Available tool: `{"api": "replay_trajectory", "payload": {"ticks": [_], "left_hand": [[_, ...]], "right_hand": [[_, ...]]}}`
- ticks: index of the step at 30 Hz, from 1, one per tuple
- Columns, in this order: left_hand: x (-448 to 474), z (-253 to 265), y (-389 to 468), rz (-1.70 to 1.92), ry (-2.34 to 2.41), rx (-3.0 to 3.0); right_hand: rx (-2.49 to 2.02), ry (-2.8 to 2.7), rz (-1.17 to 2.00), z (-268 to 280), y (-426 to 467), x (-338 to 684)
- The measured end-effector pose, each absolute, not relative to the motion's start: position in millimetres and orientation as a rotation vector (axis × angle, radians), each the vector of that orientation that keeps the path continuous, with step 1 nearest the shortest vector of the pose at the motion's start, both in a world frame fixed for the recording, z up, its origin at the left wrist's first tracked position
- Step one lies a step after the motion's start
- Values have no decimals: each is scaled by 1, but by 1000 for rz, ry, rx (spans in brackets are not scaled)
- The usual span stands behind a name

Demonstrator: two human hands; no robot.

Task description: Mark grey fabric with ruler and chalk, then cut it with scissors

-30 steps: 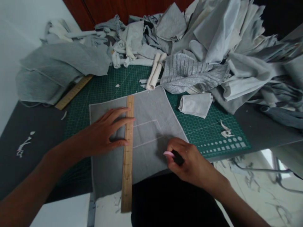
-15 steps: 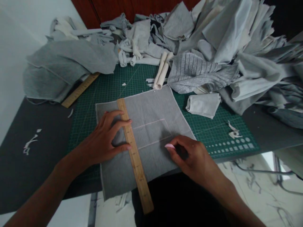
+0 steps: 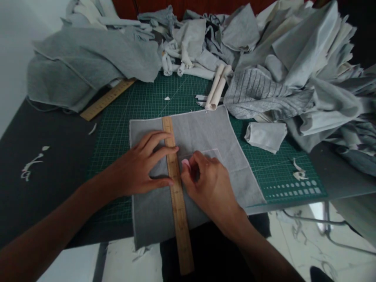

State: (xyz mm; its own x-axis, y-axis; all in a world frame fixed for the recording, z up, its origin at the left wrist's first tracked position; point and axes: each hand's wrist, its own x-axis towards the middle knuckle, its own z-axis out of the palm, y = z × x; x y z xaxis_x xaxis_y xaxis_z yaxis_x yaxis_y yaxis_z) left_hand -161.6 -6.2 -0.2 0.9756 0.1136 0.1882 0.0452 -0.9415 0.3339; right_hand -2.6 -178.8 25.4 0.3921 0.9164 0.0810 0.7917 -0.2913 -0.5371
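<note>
A grey fabric piece (image 3: 199, 129) lies flat on the green cutting mat (image 3: 117, 149), its lower part hanging past the table edge. Across its left half runs a wooden ruler (image 3: 179, 199), whose near end juts out over the edge. My left hand (image 3: 143, 164) is open, its fingers spread and their tips pressing on the ruler. Pinched in my right hand (image 3: 208, 180) is a piece of pink tailor's chalk (image 3: 185, 162), held close to the ruler's right side. Light chalk lines show on the fabric, partly covered by my right hand.
Heaps of grey cloth (image 3: 299, 51) line the back and right of the table. A second wooden ruler (image 3: 107, 100) pokes out from under cloth at left. Rolled cream fabric (image 3: 217, 88), a folded grey piece (image 3: 266, 136) and small scraps (image 3: 299, 172) lie around.
My right hand has moved left with the chalk, from the right end of the drawn lines to beside the ruler. My left hand stays on the ruler. The view has shifted slightly.
</note>
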Motion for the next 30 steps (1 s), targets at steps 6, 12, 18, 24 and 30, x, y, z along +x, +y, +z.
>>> {"api": "replay_trajectory", "payload": {"ticks": [6, 12, 18, 24, 30], "left_hand": [[-163, -4, -13, 355, 183, 2731], [-163, -3, -19, 361, 211, 2716], [-164, -5, -19, 365, 209, 2719], [-163, -3, -20, 351, 202, 2697], [-163, -3, -20, 331, 209, 2679]], "right_hand": [[-2193, -1440, 265, 17, -168, -8], [-2226, -1493, 219, 19, -164, -9], [-2342, -1501, 217, 21, -160, -10], [-2391, -1609, 229, 30, -152, -10], [-2421, -1670, 218, 31, -154, -11]]}}
